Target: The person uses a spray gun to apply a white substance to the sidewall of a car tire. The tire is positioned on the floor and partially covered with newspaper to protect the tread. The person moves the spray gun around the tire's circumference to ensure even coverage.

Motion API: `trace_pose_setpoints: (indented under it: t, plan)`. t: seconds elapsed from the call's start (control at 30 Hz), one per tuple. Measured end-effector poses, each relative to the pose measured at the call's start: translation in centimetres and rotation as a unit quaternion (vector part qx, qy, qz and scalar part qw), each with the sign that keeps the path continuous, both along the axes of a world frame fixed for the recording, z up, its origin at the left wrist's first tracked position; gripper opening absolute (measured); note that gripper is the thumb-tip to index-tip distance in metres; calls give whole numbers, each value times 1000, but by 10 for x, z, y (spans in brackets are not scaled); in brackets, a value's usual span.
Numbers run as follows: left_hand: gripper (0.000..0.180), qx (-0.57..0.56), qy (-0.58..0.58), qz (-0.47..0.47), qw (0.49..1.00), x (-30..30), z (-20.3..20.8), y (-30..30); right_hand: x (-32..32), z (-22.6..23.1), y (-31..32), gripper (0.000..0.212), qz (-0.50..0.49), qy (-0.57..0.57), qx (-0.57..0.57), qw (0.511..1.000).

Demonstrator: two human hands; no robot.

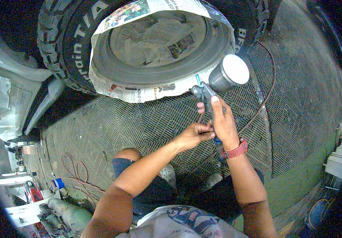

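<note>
My right hand (223,122), with a red watch (236,148) on its wrist, is wrapped round the grip of a spray gun (208,95). A dark cup (223,77) with a white lid sits tilted on the gun, towards the upper right. My left hand (194,136) is closed, thumb and fingers pinching at the lower end of the grip; the exact part they pinch is hard to make out. Just below is a blue fitting (217,141). Ahead stands a wheel rim (111,65) in a black tyre (68,43), with newspaper (119,92) tucked around the rim.
A reddish air hose (274,75) curves over the ribbed floor mat (111,123) on the right, and more hose (77,174) loops at the left. A green tank (69,214) lies lower left, beside a blue-and-white container (57,184). Grey car panels (14,95) stand on the left.
</note>
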State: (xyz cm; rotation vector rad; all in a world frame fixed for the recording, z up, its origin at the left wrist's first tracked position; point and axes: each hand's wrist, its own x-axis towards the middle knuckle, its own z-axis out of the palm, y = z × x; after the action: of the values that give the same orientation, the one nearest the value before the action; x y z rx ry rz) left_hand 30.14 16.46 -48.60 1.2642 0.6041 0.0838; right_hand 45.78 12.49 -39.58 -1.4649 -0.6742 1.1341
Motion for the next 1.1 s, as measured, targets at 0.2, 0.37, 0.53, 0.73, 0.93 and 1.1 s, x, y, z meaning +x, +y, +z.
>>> trace_pose_setpoints:
  t: [0.2, 0.37, 0.53, 0.73, 0.93, 1.1]
  plan:
    - [20, 3, 10, -4, 1000, 2, 5, 1, -1, 2, -2, 51, -3, -17, 26, 1000]
    - [14, -25, -7, -4, 1000, 1, 1, 3, -1, 2, 0, 51, 0, -22, 28, 999]
    - [13, -39, 3, -8, 999, -3, 4, 2, 1, 7, -1, 53, 9, -27, 30, 999]
    - [25, 4, 14, -24, 1000, 3, 7, 6, -1, 13, -2, 51, 3, -8, 8, 1000]
    - [25, -25, -24, -33, 999, 2, 0, 7, -1, 0, -2, 61, 5, -12, 33, 999]
    - [27, 12, -41, -46, 998, 3, -3, 4, 0, -3, -3, 67, 1, -24, 28, 999]
